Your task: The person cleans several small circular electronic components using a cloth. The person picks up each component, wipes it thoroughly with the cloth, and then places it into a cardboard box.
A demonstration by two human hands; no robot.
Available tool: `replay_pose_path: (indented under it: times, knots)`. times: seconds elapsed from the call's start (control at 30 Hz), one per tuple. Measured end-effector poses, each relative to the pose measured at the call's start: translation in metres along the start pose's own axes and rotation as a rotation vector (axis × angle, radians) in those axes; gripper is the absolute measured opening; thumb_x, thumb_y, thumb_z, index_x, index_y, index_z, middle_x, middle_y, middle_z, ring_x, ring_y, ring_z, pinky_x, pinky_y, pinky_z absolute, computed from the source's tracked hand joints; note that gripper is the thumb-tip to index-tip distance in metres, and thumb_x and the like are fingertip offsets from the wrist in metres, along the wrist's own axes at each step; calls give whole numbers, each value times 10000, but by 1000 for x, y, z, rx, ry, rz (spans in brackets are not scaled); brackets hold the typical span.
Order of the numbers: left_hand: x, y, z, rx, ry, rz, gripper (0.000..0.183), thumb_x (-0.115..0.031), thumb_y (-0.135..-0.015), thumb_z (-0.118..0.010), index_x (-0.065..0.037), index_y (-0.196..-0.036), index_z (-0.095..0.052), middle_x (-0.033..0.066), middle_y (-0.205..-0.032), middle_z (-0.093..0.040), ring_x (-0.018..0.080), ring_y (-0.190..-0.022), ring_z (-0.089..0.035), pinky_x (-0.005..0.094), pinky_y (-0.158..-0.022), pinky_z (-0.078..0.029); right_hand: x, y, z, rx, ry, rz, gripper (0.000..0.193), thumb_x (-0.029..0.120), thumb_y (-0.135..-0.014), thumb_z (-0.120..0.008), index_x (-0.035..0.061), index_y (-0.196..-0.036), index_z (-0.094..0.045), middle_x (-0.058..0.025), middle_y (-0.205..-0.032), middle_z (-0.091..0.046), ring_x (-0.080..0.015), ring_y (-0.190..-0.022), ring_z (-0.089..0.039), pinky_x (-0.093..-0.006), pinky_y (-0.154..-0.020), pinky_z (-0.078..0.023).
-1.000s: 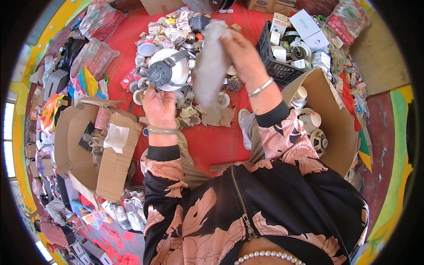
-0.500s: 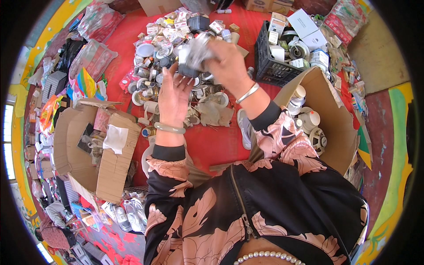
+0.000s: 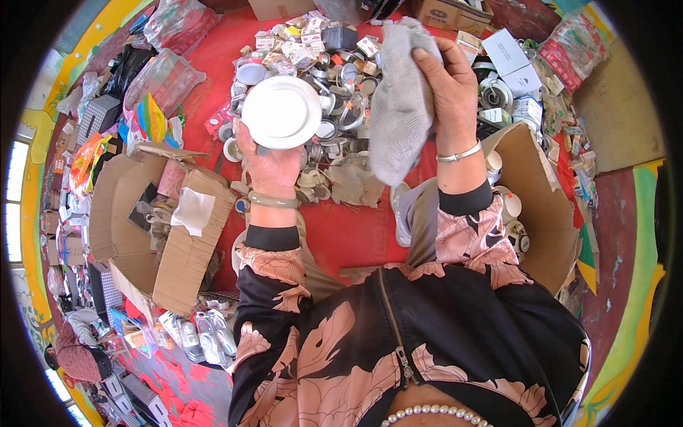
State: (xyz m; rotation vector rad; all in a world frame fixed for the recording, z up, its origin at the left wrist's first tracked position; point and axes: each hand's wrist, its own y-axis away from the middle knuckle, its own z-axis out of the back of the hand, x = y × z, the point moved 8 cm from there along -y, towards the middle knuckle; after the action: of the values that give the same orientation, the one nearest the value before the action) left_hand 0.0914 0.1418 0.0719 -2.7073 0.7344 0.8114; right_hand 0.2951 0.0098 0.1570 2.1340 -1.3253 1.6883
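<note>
My left hand is closed around the underside of a round white downlight, its rimmed face turned up; most of the fingers are hidden beneath it. To the right, my right hand pinches a grey knitted cloth between thumb and fingers, and the cloth hangs down apart from the downlight. Below both hands spreads a heap of used light fittings and small boxes on a red floor covering.
An open cardboard box with small parts stands at my left. Another cardboard box holding round white fittings stands at my right. Beyond it are stacked boxes and lamps. At far lower left, a person bends over.
My hands have moved apart: the cloth, blurred against the fitting before, now hangs to the right in my right hand. The downlight's white face has turned up in my left hand.
</note>
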Motion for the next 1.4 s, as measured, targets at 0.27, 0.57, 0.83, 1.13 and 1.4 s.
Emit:
replay_pose_path:
  times: [0.27,0.57,0.83,1.13,1.4]
  knots:
    - [35,7,-15,241,-138,101,693,-547,-835,-476,-70,-1320,-343,83,-1325,-406,239,-1226,-385,409,-1036,-290,11,48,-80,312,870,634,237,23,-644,-631,46,-873,-579,-122,-869,-580,-331,-821,-544,-393,-726,-455]
    - [32,11,-18,225,-315,34,609,-454,-860,-492,-8,-1264,-402,97,-1210,-479,193,-1119,-468,329,-948,-380,-35,52,-86,454,545,319,234,2,-681,-592,39,-910,-564,-114,-868,-579,-290,-802,-566,-355,-717,-466]
    - [31,10,-10,205,-367,132,593,-433,-834,-541,15,-1212,-450,109,-1143,-540,210,-1056,-524,350,-908,-421,-58,67,-75,1236,490,-278,181,-5,-654,-503,13,-818,-577,-87,-827,-580,-186,-791,-558,-287,-732,-440]
    - [18,2,-6,134,-126,172,579,-465,-834,-516,-27,-1208,-450,102,-1189,-516,247,-1092,-512,407,-924,-422,29,24,-45,326,967,731,253,-68,-602,-537,43,-809,-631,-68,-890,-624,-261,-875,-572,-331,-774,-450]
    - [30,3,-5,165,-245,198,497,-367,-880,-500,21,-1188,-458,107,-1132,-533,185,-1032,-521,348,-897,-415,-28,66,-99,629,839,687,207,27,-665,-582,39,-869,-613,-64,-922,-599,-253,-862,-565,-356,-749,-447]
